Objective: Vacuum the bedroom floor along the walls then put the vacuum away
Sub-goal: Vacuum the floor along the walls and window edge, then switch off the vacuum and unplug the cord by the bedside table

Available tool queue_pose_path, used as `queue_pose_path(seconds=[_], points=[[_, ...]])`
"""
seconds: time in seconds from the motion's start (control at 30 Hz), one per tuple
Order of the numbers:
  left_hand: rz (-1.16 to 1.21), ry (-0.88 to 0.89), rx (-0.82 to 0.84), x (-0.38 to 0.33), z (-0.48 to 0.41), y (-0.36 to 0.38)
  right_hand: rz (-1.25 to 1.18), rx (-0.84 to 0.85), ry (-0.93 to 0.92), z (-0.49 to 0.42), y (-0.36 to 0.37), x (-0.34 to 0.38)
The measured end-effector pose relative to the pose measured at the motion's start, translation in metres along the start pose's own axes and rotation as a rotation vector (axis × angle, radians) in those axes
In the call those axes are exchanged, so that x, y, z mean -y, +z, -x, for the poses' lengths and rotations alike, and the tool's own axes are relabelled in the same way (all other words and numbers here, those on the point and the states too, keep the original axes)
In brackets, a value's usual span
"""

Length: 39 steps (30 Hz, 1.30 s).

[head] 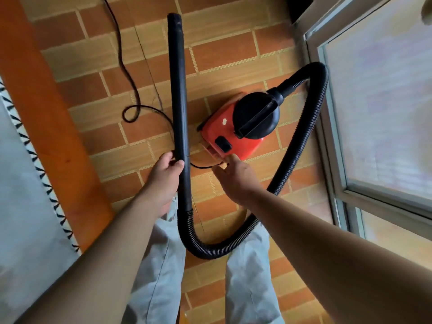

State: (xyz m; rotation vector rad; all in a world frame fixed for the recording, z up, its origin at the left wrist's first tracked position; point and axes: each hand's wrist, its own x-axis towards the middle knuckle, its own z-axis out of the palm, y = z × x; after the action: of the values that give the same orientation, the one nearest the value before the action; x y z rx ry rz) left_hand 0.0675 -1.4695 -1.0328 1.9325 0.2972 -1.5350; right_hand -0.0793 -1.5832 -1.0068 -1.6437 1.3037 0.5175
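- The red vacuum (222, 134) sits on the brick-pattern floor (233, 54), right at 12 o'clock from my right hand (233, 176) and about 2 o'clock from my left hand (167, 171).
- My left hand's wrapped around the black wand (178, 90), low on the tube. From there the wand runs straight out to 12 o'clock.
- Just below that grip the ribbed hose (311, 127) starts. It dips to 6 o'clock between my trouser legs (159, 265), then swings up past 3 o'clock into the vacuum's black top.
- My right arm reaches in from 5 o'clock with the index finger poking out, its tip at the near edge of the red body, just below the black switch (223, 144).
- The power cord (126, 66) comes in under that hand by the thumb. Honestly can't tell if I'm pinching it or only touching the vacuum.
- The orange bed frame (46, 113) is off at 9 o'clock, and the frosted window (374, 113) at 3 o'clock.
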Motion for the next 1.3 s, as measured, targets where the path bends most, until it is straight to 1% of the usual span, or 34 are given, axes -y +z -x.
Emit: queue_pose_path(seconds=[0.07,0.17,0.23,0.3,0.37,0.4,0.47,0.57,0.77,0.87,1.03,1.2,1.3], points=[[0.015,-0.004,0.016,-0.001,-0.008,-0.001,0.045,-0.026,0.046,-0.02,0.003,-0.006],[0.038,0.003,0.023,0.003,-0.023,-0.001,-0.03,-0.087,0.188,-0.046,0.007,-0.012],[0.038,0.001,0.03,0.006,-0.032,0.002,-0.13,-0.146,0.33,-0.064,0.013,-0.02],[0.015,0.007,0.032,0.01,-0.041,0.005,-0.295,-0.2,0.481,-0.077,0.019,-0.027],[0.003,0.011,0.047,0.012,-0.047,0.009,-0.447,-0.306,0.611,-0.086,0.024,-0.032],[-0.001,0.021,0.059,0.012,-0.049,0.012,-0.478,-0.36,0.664,-0.09,0.026,-0.035],[-0.01,0.033,0.084,0.015,-0.055,0.015,-0.501,-0.416,0.744,-0.099,0.031,-0.038],[-0.07,0.046,0.098,0.021,-0.064,0.016,-0.552,-0.446,0.747,-0.112,0.042,-0.041],[-0.121,0.044,0.136,0.026,-0.077,0.011,-0.659,-0.496,0.638,-0.124,0.05,-0.033],[-0.14,0.036,0.144,0.025,-0.078,0.011,-0.719,-0.526,0.642,-0.127,0.05,-0.031],[-0.162,0.025,0.155,0.024,-0.083,0.011,-0.746,-0.536,0.645,-0.129,0.047,-0.034],[-0.182,0.035,0.154,0.021,-0.082,0.014,-0.844,-0.462,0.654,-0.129,0.041,-0.035],[-0.191,0.039,0.15,0.019,-0.081,0.017,-0.844,-0.462,0.67,-0.129,0.038,-0.034]])
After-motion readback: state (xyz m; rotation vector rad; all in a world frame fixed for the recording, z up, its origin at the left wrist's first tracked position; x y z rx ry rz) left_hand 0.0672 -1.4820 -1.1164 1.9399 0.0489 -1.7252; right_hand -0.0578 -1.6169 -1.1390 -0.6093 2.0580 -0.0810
